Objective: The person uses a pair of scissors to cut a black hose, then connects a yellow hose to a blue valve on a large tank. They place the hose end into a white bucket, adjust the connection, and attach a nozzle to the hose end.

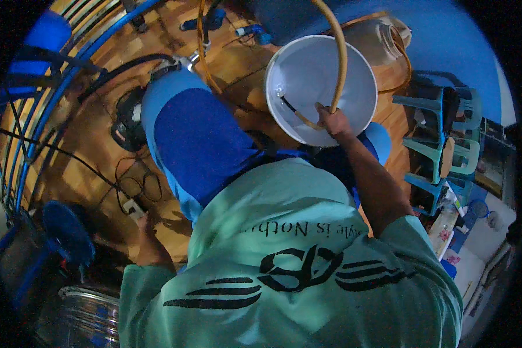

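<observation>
A tan hose [339,64] comes down from the top into a white bucket [275,116] in front of me. My right hand [334,123] is closed around the hose at the bucket's near side. Inside the bucket, a dark-tipped end of the hose reaches toward the inner wall. Low on the left, my left hand [147,228] holds a small pale box [133,209] with a dark cord running from it. Its fingers are partly hidden, and I cannot make out the box's exact kind.
Blue-green plastic stools [426,148] are at the right. A clear container [383,43] stands beyond the bucket. Dark cord loops [148,182] lie on the wood-patterned floor, near a dark machine [127,119]. Curved blue pipes [69,78] run along the left, above a round blue object [69,232].
</observation>
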The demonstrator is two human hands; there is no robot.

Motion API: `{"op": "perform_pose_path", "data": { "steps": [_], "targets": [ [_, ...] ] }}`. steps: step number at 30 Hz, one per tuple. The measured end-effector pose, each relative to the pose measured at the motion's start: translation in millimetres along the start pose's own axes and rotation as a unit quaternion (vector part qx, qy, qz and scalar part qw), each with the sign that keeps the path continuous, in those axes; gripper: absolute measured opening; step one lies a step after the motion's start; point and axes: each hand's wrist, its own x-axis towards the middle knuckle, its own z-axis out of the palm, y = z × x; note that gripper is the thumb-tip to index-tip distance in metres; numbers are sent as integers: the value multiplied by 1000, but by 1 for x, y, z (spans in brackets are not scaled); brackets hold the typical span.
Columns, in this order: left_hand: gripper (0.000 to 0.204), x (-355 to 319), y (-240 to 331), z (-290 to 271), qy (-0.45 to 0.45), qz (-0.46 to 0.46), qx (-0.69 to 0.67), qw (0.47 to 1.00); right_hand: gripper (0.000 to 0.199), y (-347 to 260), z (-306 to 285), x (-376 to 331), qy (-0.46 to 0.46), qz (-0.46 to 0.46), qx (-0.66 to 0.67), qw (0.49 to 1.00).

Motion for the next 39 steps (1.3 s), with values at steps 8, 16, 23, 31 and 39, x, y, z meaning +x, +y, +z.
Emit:
{"op": "perform_pose_path", "data": {
  "steps": [8, 16, 23, 31, 39],
  "targets": [
    [44, -83, 89, 42, -106, 236, 24, 966, 46, 10, -34, 24, 15, -71, 15, 997],
    [23, -383, 358, 104, 113, 711, 59, 691, 23, 12, -102, 22, 146, -175, -111, 967],
    [52, -541, 399, 307, -264, 668, 359, 595, 16, -16, -141, -50, 225, -200, -114, 947],
    [47, -545, 402, 469, -492, 459, 182, 717, 30, -7, -138, -58, 223, -239, -76, 942],
    [46, -547, 403, 444, -555, 386, 133, 725, 42, 58, -179, -8, -107, -226, 261, 932]
  ]
}}
